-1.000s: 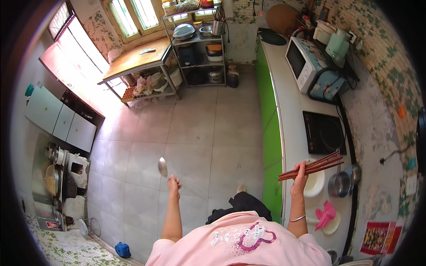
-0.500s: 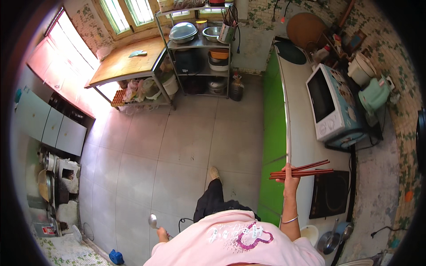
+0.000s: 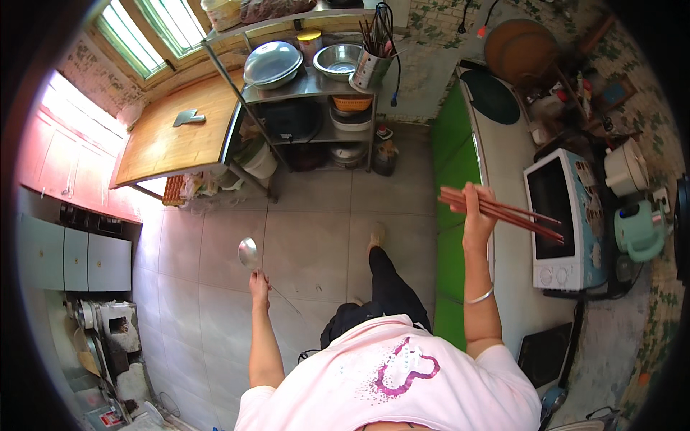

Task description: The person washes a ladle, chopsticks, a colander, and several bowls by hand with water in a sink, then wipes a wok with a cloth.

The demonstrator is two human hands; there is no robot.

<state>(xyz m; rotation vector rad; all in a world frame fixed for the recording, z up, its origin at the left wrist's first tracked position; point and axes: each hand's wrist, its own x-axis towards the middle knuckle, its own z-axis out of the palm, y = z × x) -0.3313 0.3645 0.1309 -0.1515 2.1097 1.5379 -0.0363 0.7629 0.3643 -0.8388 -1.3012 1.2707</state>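
My left hand [image 3: 259, 286] is closed round the handle of a shiny metal spoon [image 3: 247, 253]. The spoon's bowl points forward over the floor, and its thin handle sticks out behind the fist. To the right, my right hand [image 3: 478, 219] grips a bundle of reddish-brown chopsticks [image 3: 523, 218] near one end. Their other ends fan out to the right, over the white counter and in front of the microwave [image 3: 559, 237]. A silver bangle [image 3: 480, 295] circles my right wrist.
Ahead stands a metal shelf rack [image 3: 302, 90] with a lidded bowl [image 3: 273, 65], a steel basin [image 3: 338, 61] and a utensil can [image 3: 369, 72]. A cleaver [image 3: 189, 118] lies on the wooden table [image 3: 172, 149] at the left. A green-fronted counter [image 3: 454, 154] runs along the right.
I have stepped forward toward the rack and table. Both hands have moved forward, and more of my left arm and the spoon shows. The chopsticks now slant down to the right.
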